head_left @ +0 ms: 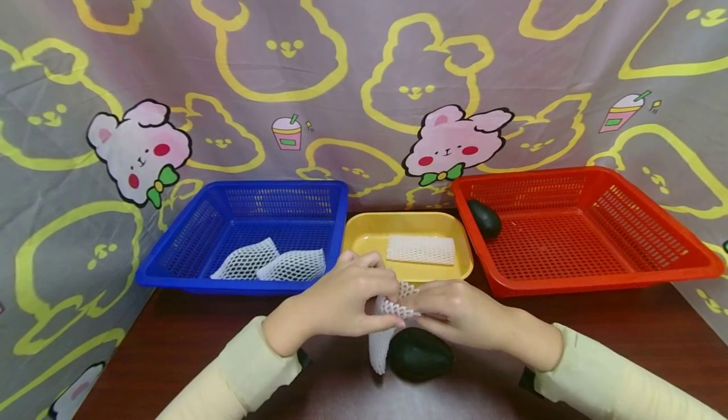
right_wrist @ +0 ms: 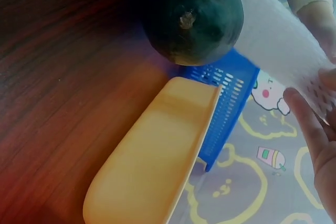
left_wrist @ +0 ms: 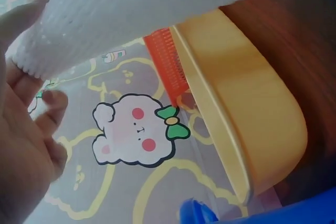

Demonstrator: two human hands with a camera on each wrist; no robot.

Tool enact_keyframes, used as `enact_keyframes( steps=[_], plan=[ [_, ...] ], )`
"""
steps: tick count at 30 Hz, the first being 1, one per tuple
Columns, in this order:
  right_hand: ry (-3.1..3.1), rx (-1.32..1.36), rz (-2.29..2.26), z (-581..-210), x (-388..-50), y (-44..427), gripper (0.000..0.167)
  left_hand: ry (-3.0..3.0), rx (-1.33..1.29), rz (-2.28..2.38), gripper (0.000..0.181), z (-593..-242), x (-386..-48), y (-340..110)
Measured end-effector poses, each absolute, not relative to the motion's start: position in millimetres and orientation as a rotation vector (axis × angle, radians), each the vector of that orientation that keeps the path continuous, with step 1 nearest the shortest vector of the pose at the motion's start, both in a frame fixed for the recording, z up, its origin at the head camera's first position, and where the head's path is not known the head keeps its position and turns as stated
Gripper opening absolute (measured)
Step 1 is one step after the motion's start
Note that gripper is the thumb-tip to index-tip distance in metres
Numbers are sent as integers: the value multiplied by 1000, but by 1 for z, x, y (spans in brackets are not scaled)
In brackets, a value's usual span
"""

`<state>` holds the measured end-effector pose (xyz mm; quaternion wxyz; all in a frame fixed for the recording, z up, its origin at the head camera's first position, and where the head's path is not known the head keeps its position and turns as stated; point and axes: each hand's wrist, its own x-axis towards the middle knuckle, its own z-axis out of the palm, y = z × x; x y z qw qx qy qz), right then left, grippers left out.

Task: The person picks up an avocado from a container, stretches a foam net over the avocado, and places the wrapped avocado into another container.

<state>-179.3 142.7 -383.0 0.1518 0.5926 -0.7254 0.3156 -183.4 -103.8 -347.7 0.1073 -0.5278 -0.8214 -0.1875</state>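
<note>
While the left hand pinches a net at its upper end, the right hand grips the opposite edge; an avocado lies just below the hands, and a yellow tray stands just beyond them.

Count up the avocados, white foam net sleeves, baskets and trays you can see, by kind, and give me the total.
Avocados: 2
Foam net sleeves: 4, including the one in the person's grip
Plastic baskets: 2, one blue, one red
Yellow tray: 1
Total: 9
</note>
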Motion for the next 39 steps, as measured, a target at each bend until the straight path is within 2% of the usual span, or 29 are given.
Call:
enact_keyframes(
  steps=[7, 13, 25, 29, 36, 39],
  plan=[
    [-2117, 1765, 868, -383, -178, 144, 25, -2221, -1656, -481, 30, -346, -187, -108],
    [-2135, 1786, 847, -382, -178, 145, 20, -2087, -1644, -439, 40, -348, -188, -112],
    [-2148, 1765, 890, -379, -178, 156, 17, -1958, -1630, -496, 45, -346, -192, -124],
    [-2141, 1765, 895, -380, -178, 157, 21, -1960, -1626, -500, 41, -346, -193, -125],
    [-2133, 1783, 826, -381, -175, 148, 42, -1970, -1602, -409, 37, -348, -188, -117],
    [-2151, 1790, 798, -381, -173, 145, 30, -1951, -1646, -415, 36, -349, -187, -115]
  ],
)
